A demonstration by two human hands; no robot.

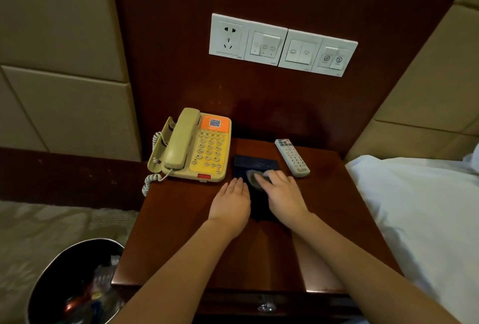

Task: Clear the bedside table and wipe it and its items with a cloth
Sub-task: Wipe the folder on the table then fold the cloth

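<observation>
**Both hands down, side by side**

Two bare arms reach in: the left forearm [181, 259] from 7 o'clock, the right forearm [363, 253] from 5 o'clock, converging toward centre. The left hand [229, 201] lies flat, palm down, fingers straight and pressed together, tips pointing to 12 o'clock. Just beside it, at its 3 o'clock, the right hand [282, 194] is palm down too, fingers curled toward 10 o'clock and bunched over a grey cloth [252, 179]. Only a narrow gap separates the two hands.
</observation>
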